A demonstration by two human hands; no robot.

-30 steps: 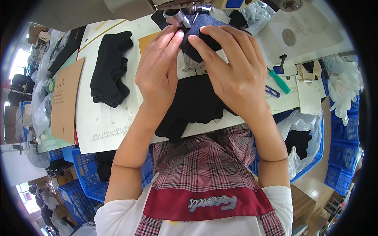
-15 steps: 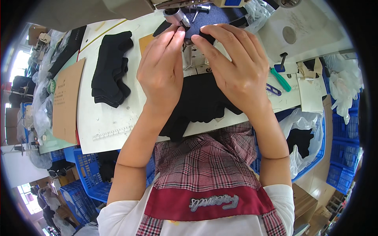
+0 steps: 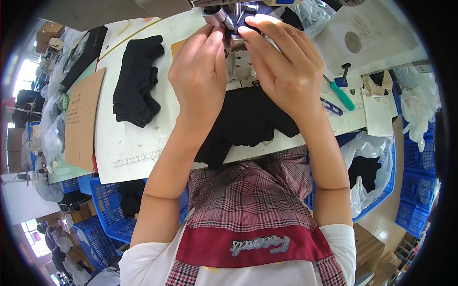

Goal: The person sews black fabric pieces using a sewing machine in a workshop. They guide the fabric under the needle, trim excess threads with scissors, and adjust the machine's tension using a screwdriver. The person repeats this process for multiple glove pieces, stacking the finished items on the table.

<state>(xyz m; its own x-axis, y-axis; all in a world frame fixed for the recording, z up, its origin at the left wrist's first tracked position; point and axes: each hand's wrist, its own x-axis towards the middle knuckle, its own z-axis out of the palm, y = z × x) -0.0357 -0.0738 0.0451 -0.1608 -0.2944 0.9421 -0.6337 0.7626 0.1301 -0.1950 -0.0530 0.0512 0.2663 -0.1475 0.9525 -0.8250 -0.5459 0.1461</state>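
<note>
White counter (image 3: 138, 143), sewing machine (image 3: 119, 10) at far side, both arms (image 3: 164, 167) extended toward it.
Left hand (image 3: 198, 78): fingers pressed together. Right hand (image 3: 291, 69): curved, thumb and forefinger slightly apart at dark cloth (image 3: 244, 23) beneath the machine; whether either pinches it cannot be told.

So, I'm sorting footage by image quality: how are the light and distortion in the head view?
Head view: window at left burned out to white; head view: black cloth too dark to show much texture; head view: metal cylinder beside the left hand shiny; head view: blue crates bend along the right rim.
</note>
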